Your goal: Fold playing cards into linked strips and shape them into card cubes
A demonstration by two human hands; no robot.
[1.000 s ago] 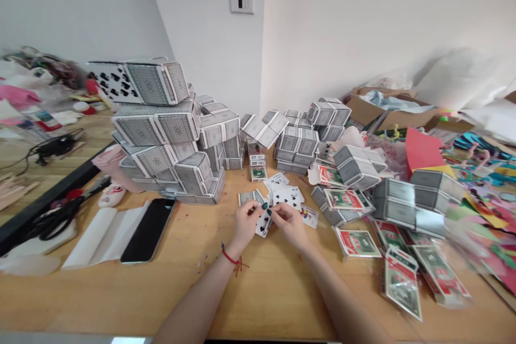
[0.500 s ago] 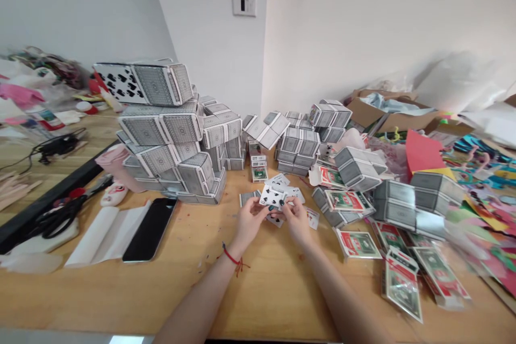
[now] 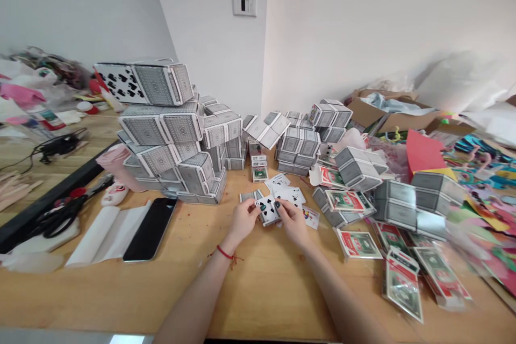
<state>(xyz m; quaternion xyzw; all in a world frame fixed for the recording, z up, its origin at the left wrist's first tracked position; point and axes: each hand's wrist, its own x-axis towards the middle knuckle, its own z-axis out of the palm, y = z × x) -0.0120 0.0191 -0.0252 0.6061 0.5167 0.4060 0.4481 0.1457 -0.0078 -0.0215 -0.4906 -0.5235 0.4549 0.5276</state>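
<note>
Between my two hands is a white playing card (image 3: pixel 266 214) with black spades, tilted, its face toward me. My left hand (image 3: pixel 243 219) is closed on its left edge, thumb on the face. My right hand (image 3: pixel 293 220) pinches at the card's right edge; whether it also grips a second card behind is hard to make out. Just beyond the fingers lie loose playing cards (image 3: pixel 296 195) in a fanned heap, some overlapping. A colourful card (image 3: pixel 310 217) lies flat beside my right hand. Near my left fingertips a card back (image 3: pixel 248 195) shows.
A tall stack of folded-card blocks (image 3: pixel 161 129) stands at left, lower stacks (image 3: pixel 299 142) at back. A phone (image 3: pixel 150 230), white paper (image 3: pixel 99 236) and scissors (image 3: pixel 60 212) lie at left. Red-green card boxes (image 3: pixel 358 244), grey blocks (image 3: pixel 395 204) and coloured scraps crowd the right.
The held card has come lower and turned to a tilt. My left hand has shifted slightly left and down, and more of the loose cards behind is visible.
</note>
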